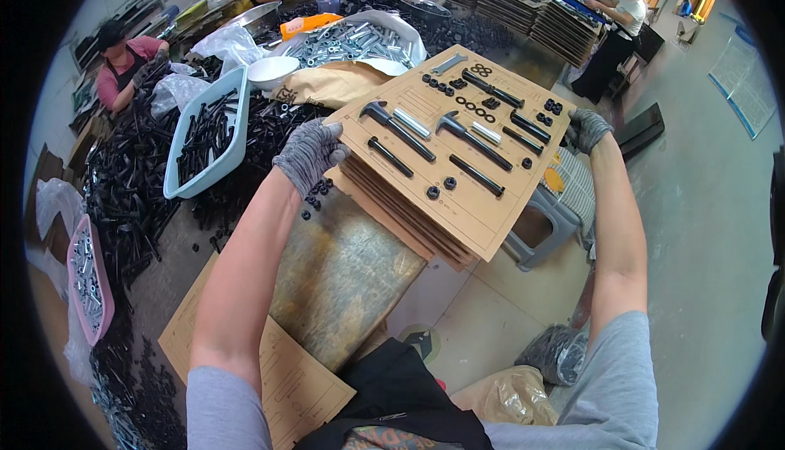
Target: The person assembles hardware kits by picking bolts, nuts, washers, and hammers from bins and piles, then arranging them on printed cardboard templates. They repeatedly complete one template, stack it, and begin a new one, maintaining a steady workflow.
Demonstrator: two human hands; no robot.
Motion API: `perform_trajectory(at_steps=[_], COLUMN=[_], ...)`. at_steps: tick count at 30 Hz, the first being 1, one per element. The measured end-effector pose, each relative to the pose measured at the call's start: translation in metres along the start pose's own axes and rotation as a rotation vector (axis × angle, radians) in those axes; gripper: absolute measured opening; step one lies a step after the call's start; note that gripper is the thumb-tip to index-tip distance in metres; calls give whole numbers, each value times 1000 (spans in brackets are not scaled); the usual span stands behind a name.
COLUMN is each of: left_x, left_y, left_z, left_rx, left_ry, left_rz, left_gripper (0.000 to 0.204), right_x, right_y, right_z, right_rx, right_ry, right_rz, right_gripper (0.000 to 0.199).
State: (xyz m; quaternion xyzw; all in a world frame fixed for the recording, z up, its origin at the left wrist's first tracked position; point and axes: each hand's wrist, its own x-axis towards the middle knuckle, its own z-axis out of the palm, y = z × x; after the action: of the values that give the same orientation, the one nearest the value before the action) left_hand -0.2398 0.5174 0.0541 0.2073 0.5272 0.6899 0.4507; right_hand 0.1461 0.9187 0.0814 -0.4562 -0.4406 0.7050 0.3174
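Observation:
A brown cardboard sheet carries rows of black bolts, nuts, washers and silver sleeves laid on printed outlines. It lies on top of a stack of similar sheets. My left hand, in a grey knit glove, grips the sheet's left edge. My right hand, also gloved, holds its far right edge. A few loose black nuts lie just under my left wrist.
A worn metal table is under the stack. A light blue bin of black bolts, heaps of black bolts, a pink tray and a bag of silver parts lie left and behind. A grey stool stands below the stack. Other people work at the back.

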Motion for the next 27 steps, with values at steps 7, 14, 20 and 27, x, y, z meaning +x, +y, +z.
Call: perform_trajectory(at_steps=[7,14,20,27], left_x=[7,12,20,33], left_y=[-3,-5,-16,-23], left_z=[9,-2,-2,-14], left_rx=[-10,55,28,22], left_ry=[-4,-28,-36,-51], left_rz=[-13,3,21,7], left_gripper=[15,14,24,30], right_x=[19,10,25,26], right_y=[13,25,32,43], right_z=[-15,17,5,3], right_rx=[-77,-59,-14,26], right_ry=[-23,105,106,163], right_rz=[-48,-121,-70,-82], right_gripper=[15,10,14,11])
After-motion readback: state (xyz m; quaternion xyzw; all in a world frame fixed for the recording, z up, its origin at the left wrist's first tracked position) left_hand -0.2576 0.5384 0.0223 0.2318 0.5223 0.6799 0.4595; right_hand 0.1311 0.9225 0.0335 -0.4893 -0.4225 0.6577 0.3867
